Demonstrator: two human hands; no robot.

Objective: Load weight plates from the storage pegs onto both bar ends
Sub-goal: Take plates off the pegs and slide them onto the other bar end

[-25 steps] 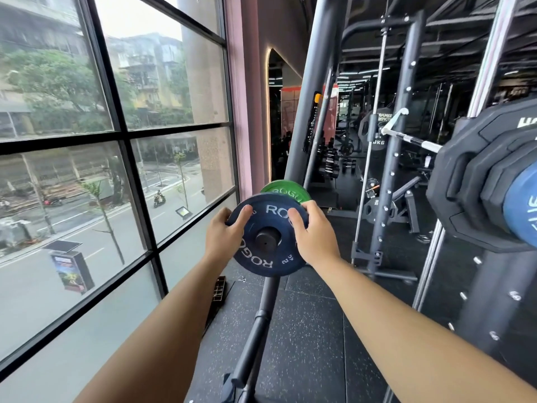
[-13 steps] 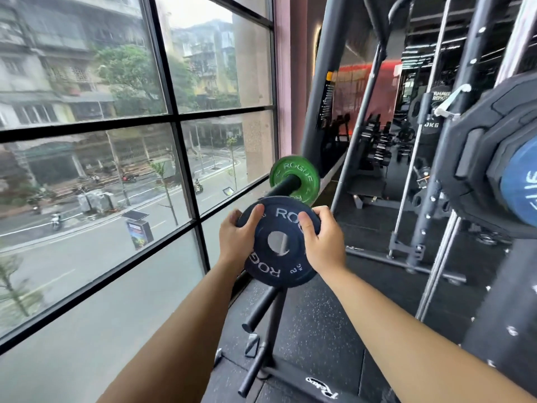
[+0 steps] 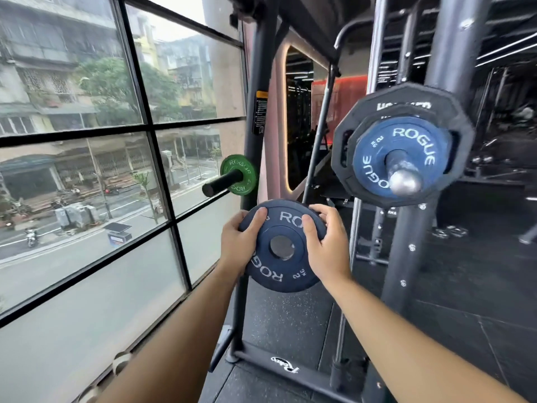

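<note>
A small dark blue Rogue 2 kg plate is held in mid-air, clear of any peg. My left hand grips its left edge and my right hand grips its right edge. Up and to the left a green Rogue plate sits on a black storage peg. At the upper right the steel bar end points toward me, carrying a lighter blue Rogue plate in front of a large black plate.
A floor-to-ceiling window runs along the left. The black plate-tree post and its base stand just behind the held plate. Rack uprights rise at the right. Black rubber flooring lies below.
The blue plate has come off the storage peg in both hands and moved back and down. My view has swung right, bringing the loaded bar end fully into sight.
</note>
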